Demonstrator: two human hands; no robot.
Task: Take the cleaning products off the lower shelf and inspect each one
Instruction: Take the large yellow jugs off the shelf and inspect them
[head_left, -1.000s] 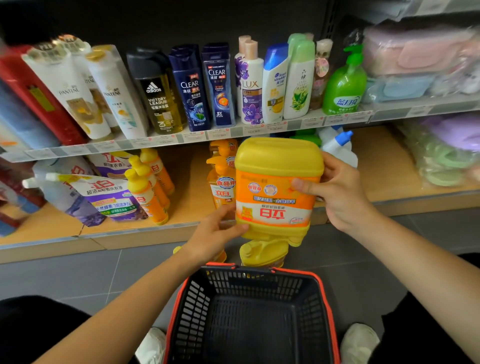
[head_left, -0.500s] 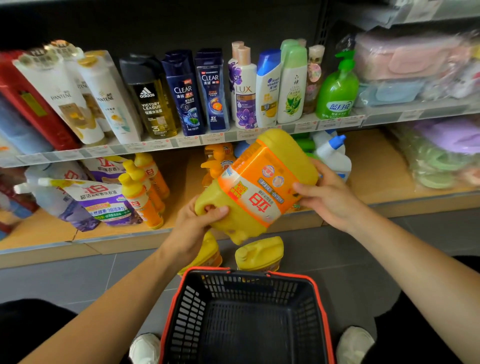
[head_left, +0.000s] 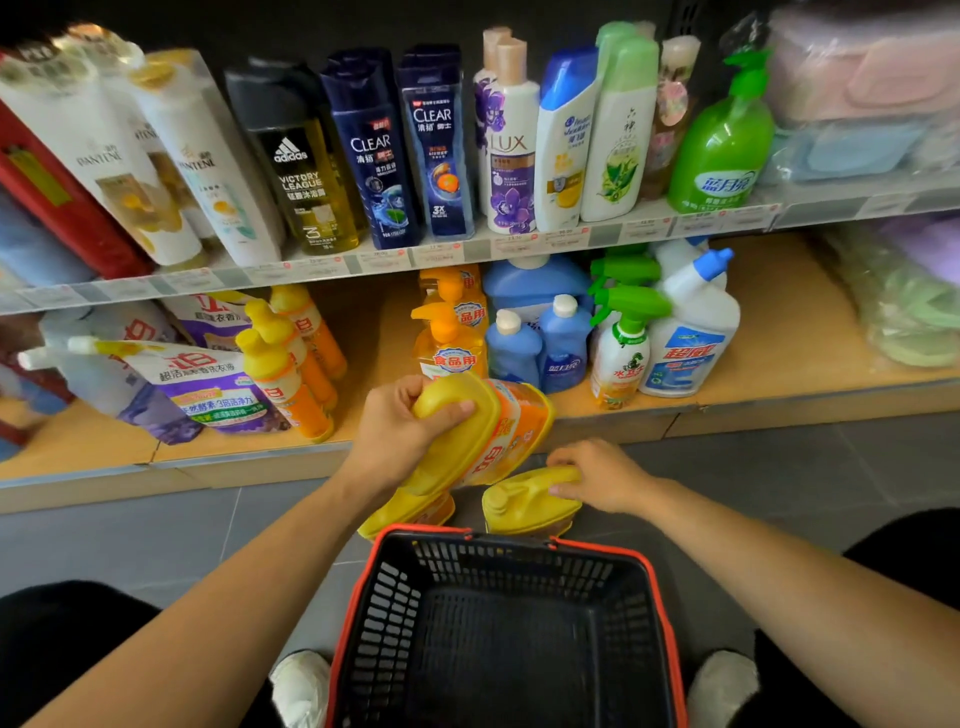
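**Shop shelving, two hands on two jugs**

Shop shelving fills the background. The upper shelf (head_left: 519, 249) carries shampoo and soap bottles, and the wooden lower shelf (head_left: 789, 338) holds cleaning products: orange pump bottles (head_left: 449, 343), blue bottles (head_left: 540, 348), a green-trigger spray bottle (head_left: 621, 358) and purple refill pouches (head_left: 208, 384).

In front of the lower shelf's edge, the left hand (head_left: 400, 436) grips a yellow jug (head_left: 498, 431) by its yellow end. Its fingers are wrapped over the top and the thumb is pressed on the near side. The jug is in the air, tilted steeply, with its orange label facing right and upward.

The right hand (head_left: 602, 478) closes on the top of a second yellow jug (head_left: 519, 504), which stands on the grey tiled floor (head_left: 831, 467), fingers above and thumb below. A third yellow jug (head_left: 410, 512) sits on the floor just beside it, partly hidden under the raised one. A black basket with a red rim (head_left: 395, 597) stands nearest the person, between two white shoes (head_left: 301, 680).
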